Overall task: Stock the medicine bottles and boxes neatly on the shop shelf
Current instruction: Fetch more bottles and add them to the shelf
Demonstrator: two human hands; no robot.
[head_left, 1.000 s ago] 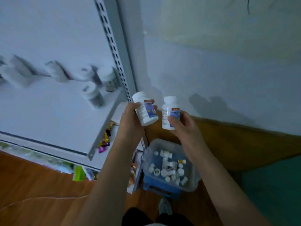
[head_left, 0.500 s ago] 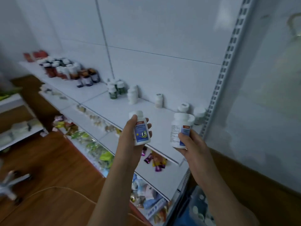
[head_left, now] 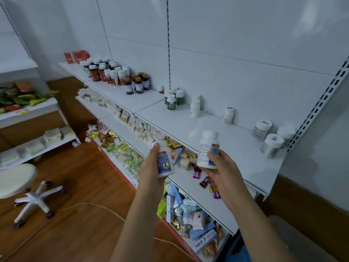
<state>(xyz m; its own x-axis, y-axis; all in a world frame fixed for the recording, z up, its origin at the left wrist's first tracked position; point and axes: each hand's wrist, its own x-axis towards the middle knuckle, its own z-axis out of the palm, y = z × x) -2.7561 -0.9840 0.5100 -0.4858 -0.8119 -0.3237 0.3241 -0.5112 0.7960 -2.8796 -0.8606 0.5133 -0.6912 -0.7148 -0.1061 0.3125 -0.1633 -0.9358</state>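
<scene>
surface: white shelf (head_left: pixel 217 129) | on it: upright medicine bottles (head_left: pixel 171 103) (scattered groups)

Left hand (head_left: pixel 151 167) and right hand (head_left: pixel 222 167) each hold a white bottle before the top shelf (head_left: pixel 188 121).

Bottles (head_left: pixel 228 115) stand along the shelf (head_left: pixel 217 133) back, stool (head_left: pixel 17 178) left.

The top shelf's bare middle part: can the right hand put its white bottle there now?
Probably yes. The right hand holds the white bottle just before the top shelf, and nothing stands between.
</scene>
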